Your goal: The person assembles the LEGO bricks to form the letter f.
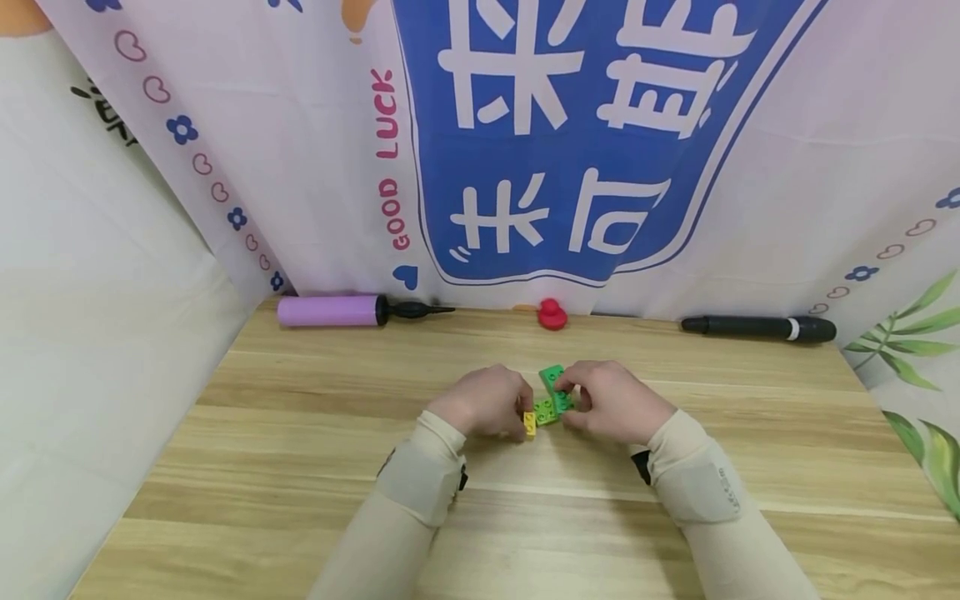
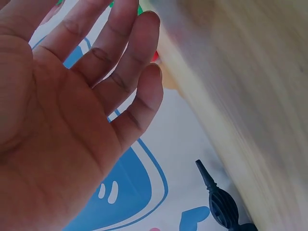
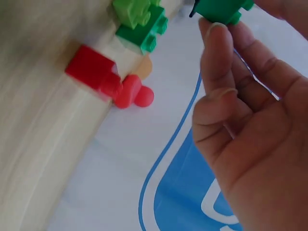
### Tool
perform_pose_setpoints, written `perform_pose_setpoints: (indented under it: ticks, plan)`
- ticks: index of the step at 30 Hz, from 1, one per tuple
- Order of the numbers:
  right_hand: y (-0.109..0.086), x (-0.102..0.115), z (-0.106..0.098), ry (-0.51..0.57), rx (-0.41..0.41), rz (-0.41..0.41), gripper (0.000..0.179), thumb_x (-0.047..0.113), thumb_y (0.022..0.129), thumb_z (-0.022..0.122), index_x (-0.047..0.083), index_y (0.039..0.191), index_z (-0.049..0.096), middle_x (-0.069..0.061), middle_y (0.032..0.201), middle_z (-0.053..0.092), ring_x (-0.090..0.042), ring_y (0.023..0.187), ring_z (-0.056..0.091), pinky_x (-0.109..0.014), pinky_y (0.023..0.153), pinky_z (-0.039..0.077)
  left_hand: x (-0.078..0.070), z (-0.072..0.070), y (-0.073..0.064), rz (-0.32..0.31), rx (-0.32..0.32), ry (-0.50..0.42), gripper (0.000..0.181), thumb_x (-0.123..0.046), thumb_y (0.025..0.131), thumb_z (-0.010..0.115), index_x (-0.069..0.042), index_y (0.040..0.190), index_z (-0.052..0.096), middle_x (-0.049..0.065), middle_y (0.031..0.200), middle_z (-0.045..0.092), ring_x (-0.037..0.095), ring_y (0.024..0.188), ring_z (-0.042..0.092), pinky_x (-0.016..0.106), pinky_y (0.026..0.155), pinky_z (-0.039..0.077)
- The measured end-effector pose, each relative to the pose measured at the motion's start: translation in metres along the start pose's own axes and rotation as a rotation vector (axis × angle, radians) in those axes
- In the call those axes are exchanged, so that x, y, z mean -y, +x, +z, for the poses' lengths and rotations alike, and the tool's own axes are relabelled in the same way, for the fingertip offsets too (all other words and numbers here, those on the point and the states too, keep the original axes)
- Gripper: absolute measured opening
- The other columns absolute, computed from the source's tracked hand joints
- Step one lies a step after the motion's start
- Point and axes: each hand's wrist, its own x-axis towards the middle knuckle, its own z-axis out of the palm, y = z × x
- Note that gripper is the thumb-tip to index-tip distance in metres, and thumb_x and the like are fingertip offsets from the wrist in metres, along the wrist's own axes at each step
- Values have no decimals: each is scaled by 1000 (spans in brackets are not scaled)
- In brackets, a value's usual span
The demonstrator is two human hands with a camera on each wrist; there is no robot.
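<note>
My left hand pinches a small yellow toy building brick between thumb and forefinger. In the left wrist view, that hand's other fingers are bent slightly, and the brick is out of sight. Thumb and fingers of my right hand hold a dark green brick, seen at the top of the right wrist view. A lime green brick lies between the two hands, right beside the yellow one. Just behind it is another green brick, partly covered by my right fingertips.
At the table's back edge lie a purple hand pump, a red duck and a black cylindrical tool. The right wrist view also shows a red brick near the duck. A printed cloth hangs behind the wooden table.
</note>
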Motion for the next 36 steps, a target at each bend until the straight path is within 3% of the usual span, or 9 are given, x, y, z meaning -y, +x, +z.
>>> perform_pose_setpoints:
  ticks: [9, 20, 36]
  plan:
    - [6, 11, 11, 10, -52, -66, 32, 14, 86, 88, 9, 115, 77, 1, 98, 72, -12, 70, 58, -22, 62, 47, 6, 2, 0, 28, -20, 17, 12, -25, 86, 89, -21, 87, 78, -10, 77, 69, 10, 74, 59, 30, 74, 50]
    - [8, 18, 20, 25, -71, -131, 26, 12, 85, 88, 11, 108, 75, 0, 86, 73, 0, 65, 54, -21, 62, 48, 9, 2, 1, 30, -29, 3, 14, -26, 85, 90, -21, 82, 77, -11, 73, 69, 10, 71, 58, 29, 71, 49]
    - [9, 20, 28, -4, -91, -143, 27, 11, 84, 88, 12, 108, 76, 2, 83, 72, 1, 63, 50, -21, 59, 46, 8, 2, 1, 18, -18, -28, 12, -25, 86, 90, -21, 87, 79, -13, 75, 71, 8, 74, 62, 30, 80, 53]
